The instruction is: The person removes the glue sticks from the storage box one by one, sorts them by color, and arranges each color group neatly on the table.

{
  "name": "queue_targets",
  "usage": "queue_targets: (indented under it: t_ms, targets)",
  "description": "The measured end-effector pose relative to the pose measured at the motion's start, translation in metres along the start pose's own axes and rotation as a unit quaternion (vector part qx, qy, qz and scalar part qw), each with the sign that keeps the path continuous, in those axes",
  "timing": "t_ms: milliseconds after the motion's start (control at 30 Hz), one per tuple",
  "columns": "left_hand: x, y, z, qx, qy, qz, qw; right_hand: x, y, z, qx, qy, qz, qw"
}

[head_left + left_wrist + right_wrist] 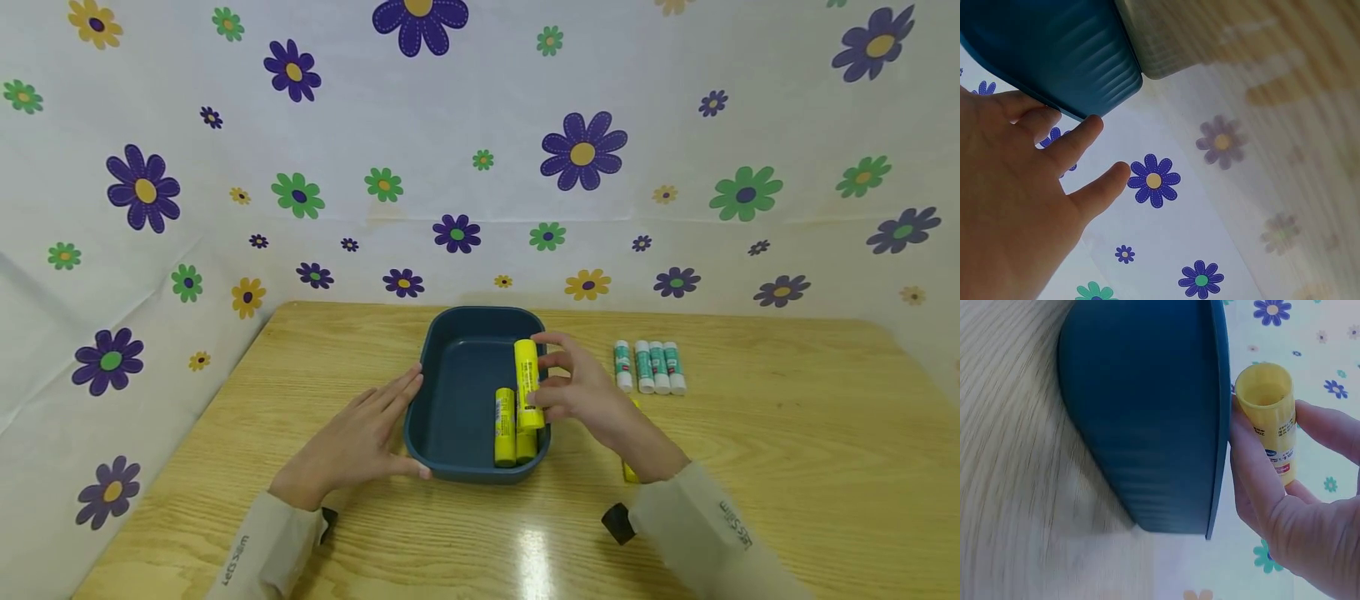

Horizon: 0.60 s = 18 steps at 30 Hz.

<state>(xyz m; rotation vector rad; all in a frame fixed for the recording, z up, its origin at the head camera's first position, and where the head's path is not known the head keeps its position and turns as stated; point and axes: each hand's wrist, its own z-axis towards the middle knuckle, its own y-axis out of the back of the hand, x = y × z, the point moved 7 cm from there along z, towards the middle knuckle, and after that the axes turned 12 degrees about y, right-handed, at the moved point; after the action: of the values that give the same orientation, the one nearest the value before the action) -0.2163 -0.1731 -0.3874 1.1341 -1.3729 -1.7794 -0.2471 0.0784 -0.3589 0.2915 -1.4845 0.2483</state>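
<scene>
Evidently, per the head view, the left hand [356,446] lies along the left side of the blue bin [457,392], fingers extended and spread; this placement presumably steadies the bin. The right hand [588,398] pinches a yellow glue stick [528,375] over the bin's right side. Two yellow glue sticks [505,425] lie side by side below it, against the right wall, an arrangement that likely saves room. On the surface [787,458], right of the bin, stand or lie four white-and-green sticks [658,367], roughly in a row; a yellow item [631,473] is mostly hidden by the right forearm.

Left wrist view: fingertips meet the bin near its rim, with no curl round it, consistent with bracing rather than lifting.

Right wrist view: the held stick shows beyond the bin's rim, its recessed end towards the camera. Digits press from opposing sides, apparently so that both ends remain free. Whether the hand touches the rim cannot be confirmed.
</scene>
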Motion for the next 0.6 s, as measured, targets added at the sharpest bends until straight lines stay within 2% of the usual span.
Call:
queue_targets:
  t_ms: [200, 600]
  targets:
    - [0.001, -0.001, 0.001, 0.004, 0.009, 0.001, 0.9999, 0.002, 0.018, -0.011, -0.005, 0.005, -0.032, 0.9995]
    - [0.001, -0.002, 0.001, 0.008, 0.012, 0.003, 0.9999, -0.002, 0.046, -0.027, -0.014, 0.005, -0.044, 0.9989]
